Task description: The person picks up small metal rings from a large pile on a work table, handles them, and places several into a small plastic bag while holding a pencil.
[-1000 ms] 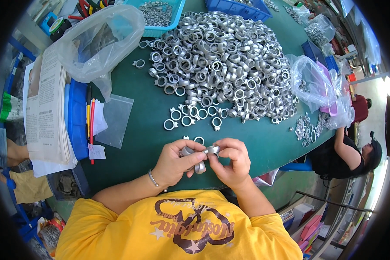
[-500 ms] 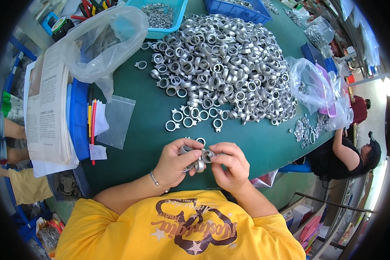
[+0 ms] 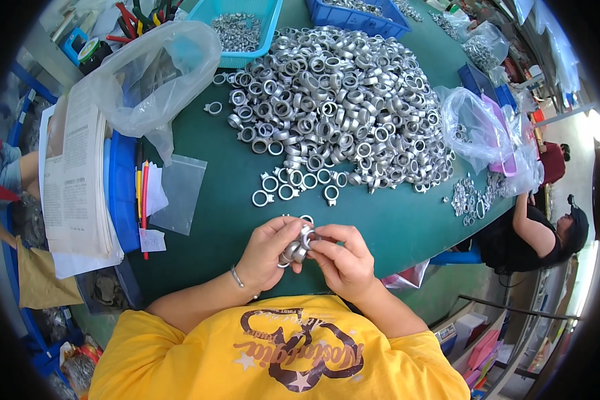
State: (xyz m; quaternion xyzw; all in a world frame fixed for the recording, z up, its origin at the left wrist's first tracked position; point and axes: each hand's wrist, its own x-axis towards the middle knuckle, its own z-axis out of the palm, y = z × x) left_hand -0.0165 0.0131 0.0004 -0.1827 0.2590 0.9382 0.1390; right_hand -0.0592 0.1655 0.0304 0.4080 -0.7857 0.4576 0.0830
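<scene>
My left hand (image 3: pixel 268 252) and my right hand (image 3: pixel 342 259) meet close to my chest over the near edge of the green table (image 3: pixel 213 220). Between their fingertips they hold a small cluster of silver metal ring fittings (image 3: pixel 298 245), the left hand cupping several stacked ones and the right pinching one at the top. A large heap of the same silver rings (image 3: pixel 333 100) covers the middle of the table beyond my hands. A few loose rings (image 3: pixel 293 190) lie at its near edge.
A clear plastic bag (image 3: pixel 150 73) and a small zip bag (image 3: pixel 177 193) lie at left beside stacked papers (image 3: pixel 73 180) on a blue bin. Blue trays (image 3: pixel 243 30) of parts stand at the back. Another bag (image 3: pixel 473 127) sits at right, near a seated person (image 3: pixel 540 233).
Both hands have stayed near my chest and drawn closer together around the rings. The right fingers have shifted onto the top ring of the cluster.
</scene>
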